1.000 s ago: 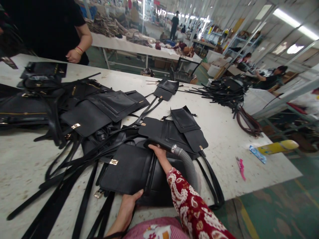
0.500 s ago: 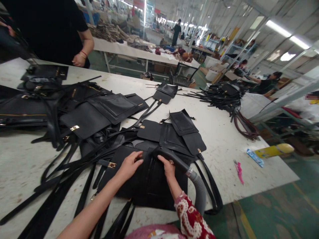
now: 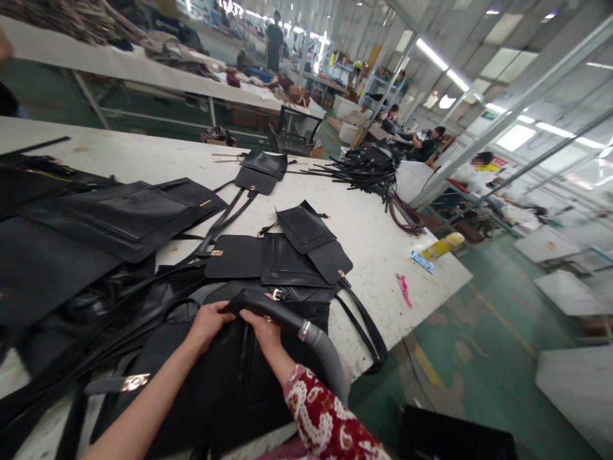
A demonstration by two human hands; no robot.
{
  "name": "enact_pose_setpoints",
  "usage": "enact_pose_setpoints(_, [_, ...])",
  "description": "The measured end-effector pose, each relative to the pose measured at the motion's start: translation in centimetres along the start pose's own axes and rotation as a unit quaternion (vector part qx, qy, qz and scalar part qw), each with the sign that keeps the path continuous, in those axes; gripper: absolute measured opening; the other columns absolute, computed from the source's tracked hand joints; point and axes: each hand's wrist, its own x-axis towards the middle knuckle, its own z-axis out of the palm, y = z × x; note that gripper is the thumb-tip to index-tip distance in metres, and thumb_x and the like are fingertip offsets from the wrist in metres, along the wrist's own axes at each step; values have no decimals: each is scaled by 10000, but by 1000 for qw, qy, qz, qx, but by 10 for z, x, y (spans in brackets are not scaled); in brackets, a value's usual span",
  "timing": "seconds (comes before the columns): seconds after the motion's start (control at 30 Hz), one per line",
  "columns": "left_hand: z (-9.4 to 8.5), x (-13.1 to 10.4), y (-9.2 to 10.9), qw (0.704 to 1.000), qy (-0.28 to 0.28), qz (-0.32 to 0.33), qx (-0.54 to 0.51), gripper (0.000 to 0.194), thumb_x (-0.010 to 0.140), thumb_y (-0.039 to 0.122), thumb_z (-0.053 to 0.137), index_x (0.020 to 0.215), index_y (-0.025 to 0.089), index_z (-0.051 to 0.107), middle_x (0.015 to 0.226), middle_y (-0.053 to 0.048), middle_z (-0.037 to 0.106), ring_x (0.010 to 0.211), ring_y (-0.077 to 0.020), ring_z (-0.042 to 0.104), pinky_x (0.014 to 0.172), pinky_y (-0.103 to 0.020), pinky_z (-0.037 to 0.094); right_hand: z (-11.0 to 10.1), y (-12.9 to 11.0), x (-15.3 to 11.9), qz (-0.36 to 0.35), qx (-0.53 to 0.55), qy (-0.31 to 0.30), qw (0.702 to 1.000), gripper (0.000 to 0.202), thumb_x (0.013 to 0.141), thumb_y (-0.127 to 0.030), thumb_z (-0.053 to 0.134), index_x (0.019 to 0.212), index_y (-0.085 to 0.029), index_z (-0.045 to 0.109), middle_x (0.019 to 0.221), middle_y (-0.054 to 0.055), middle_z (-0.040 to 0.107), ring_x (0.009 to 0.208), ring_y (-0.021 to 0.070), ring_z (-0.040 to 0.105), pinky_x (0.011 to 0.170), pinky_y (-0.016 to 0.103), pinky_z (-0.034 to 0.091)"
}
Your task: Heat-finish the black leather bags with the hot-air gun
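Observation:
A black leather bag [image 3: 205,377] lies on the table right in front of me, its gold clasp [image 3: 136,382] toward the left. My left hand [image 3: 209,324] is closed at the bag's upper edge, fingertips pinching the leather beside the nozzle's tip. My right hand [image 3: 262,329] grips the black vacuum nozzle [image 3: 282,314] from below, partly hidden by it. A grey ribbed hose [image 3: 328,354] runs from the nozzle down past my right sleeve. Just beyond lie flat black bag panels [image 3: 234,259] with gold fittings.
More black bag pieces [image 3: 110,217] and straps cover the left of the white table [image 3: 383,255]. At the right lie pink-handled snippers [image 3: 403,291], a yellow bottle [image 3: 441,246] and a blue packet [image 3: 422,262]. A strap pile [image 3: 368,167] sits at the far corner.
The view has swung right. My left hand has moved from lying spread on the bag to its upper edge, closing near the nozzle. The nozzle tip and my right hand have come closer to it.

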Motion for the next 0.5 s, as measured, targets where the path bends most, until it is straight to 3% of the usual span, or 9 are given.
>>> enact_pose_setpoints(0.1, [-3, 5, -3, 999, -7, -32, -29, 281, 421, 106, 635, 686, 167, 705, 596, 2, 699, 544, -153, 611, 558, -230, 468, -6, -11, -9, -40, -37, -25, 998, 378, 626, -328, 789, 973, -231, 675, 979, 3, 674, 966, 217, 597, 948, 364, 438])
enact_pose_setpoints(0.27, [-4, -2, -2, 997, -33, -53, -51, 286, 428, 134, 670, 710, 167, 698, 612, -8, 694, 560, -166, 618, 573, -254, 480, -9, -6, -14, -22, -30, -13, 999, 360, 623, -316, 778, 953, -226, 668, 963, 4, 661, 950, 222, 587, 935, 370, 439])
enact_pose_setpoints(0.37, [-2, -8, 1, 999, -28, -8, 35, 209, 507, 214, 631, 705, 159, 673, 603, -2, 663, 555, -161, 600, 570, -262, 466, -1, 8, -11, -2, -6, -14, 1000, 352, 623, -343, 765, 933, -212, 662, 981, 11, 664, 969, 224, 588, 962, 380, 426])
enact_pose_setpoints(0.5, [-1, -18, 3, 985, -20, 41, 168, 190, 560, 193, 550, 712, 143, 652, 571, 13, 598, 559, -159, 577, 581, -265, 440, 6, 12, -11, -7, -9, 1, 1000, 395, 615, -401, 756, 943, -201, 664, 984, 30, 682, 966, 237, 603, 975, 398, 426])
